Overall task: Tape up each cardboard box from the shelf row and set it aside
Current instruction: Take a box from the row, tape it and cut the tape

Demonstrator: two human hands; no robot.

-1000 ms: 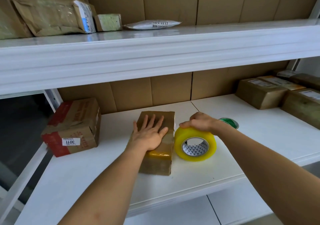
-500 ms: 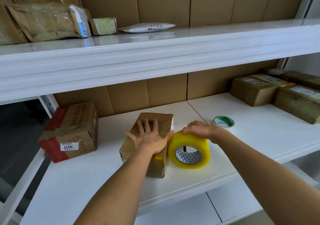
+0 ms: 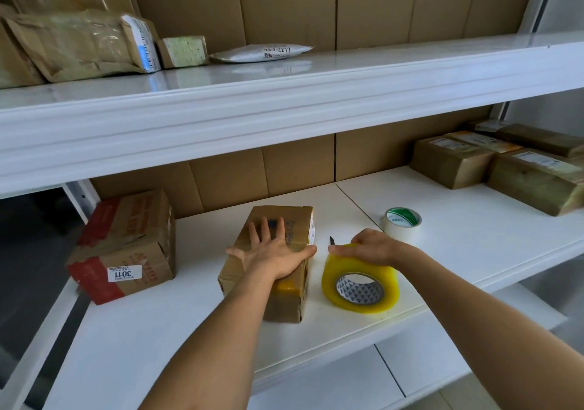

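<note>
- i am pressing my left hand [image 3: 274, 253] flat, fingers spread, on top of the small box [image 3: 271, 270] sitting mid-shelf on the lower shelf [image 3: 474, 245].
- i am curling my right hand [image 3: 368, 247] over the top of the yellow tape roll [image 3: 360, 278], which is standing on edge just beside the box at its 3 o'clock; whether i am pinching a free tape end, i cannot tell.
- a yellow strip is already showing on the box's near end, under my wrist.
- what could go wrong: the roll is standing on its edge near the shelf's front lip, so it could be rolling off toward 6 o'clock if my grip is slipping.
- the tape could be folding onto itself or going on crooked if the box is skating under a flat palm while i am pulling.
- a small dark pointed thing [image 3: 331, 240] is lying just at 11 o'clock of my right hand; it may be a blade, and my fingers could be catching it.
- counting: one box under my hand; one red-printed box [image 3: 126, 245] at 9 o'clock, its flaps looking loose.
- at least four boxes in the stack [image 3: 505, 163] at 2 o'clock, the far ones too blurred to be counting surely.
- two tape rolls: the yellow one and a white roll [image 3: 403, 224] at 1 o'clock of it.
- three parcels and one flat white mailer [image 3: 262, 53] are sitting on the upper shelf [image 3: 347, 100] at 12 o'clock.
</note>
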